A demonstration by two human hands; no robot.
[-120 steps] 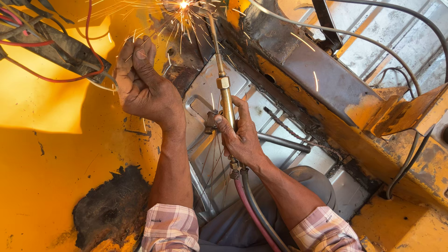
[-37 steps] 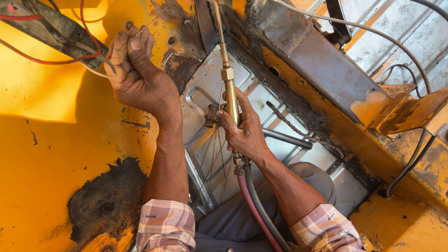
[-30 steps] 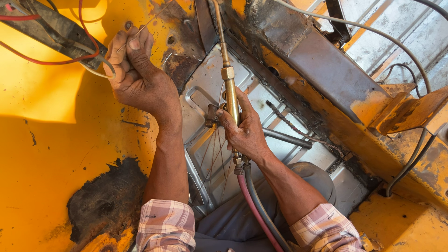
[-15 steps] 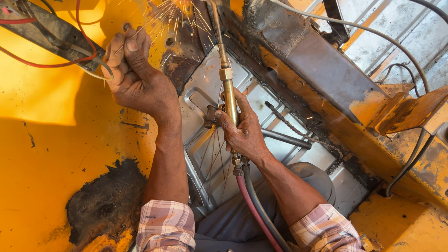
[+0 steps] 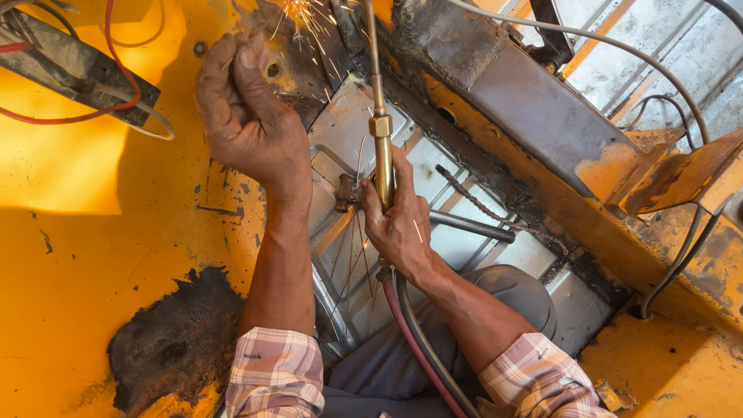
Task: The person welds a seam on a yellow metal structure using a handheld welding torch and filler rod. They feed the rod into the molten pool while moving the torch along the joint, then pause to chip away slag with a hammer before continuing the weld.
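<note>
Holding the brass torch [image 5: 382, 155] well takes a firm grip, and the right hand [image 5: 401, 224] is wrapped tight around its handle, low in the middle of the view. Two hoses [image 5: 414, 333], one red and one black, hang down from it past the checked sleeves; they are best kept away from the hot metal. Farther up, the left hand [image 5: 248, 116] is curled, pressed against the yellow panel [image 5: 101, 248]; I cannot tell if it holds anything. At the top, sparks [image 5: 306, 15] fly where the tip meets burnt metal, so steady aim matters, and fingers should stay back.
</note>
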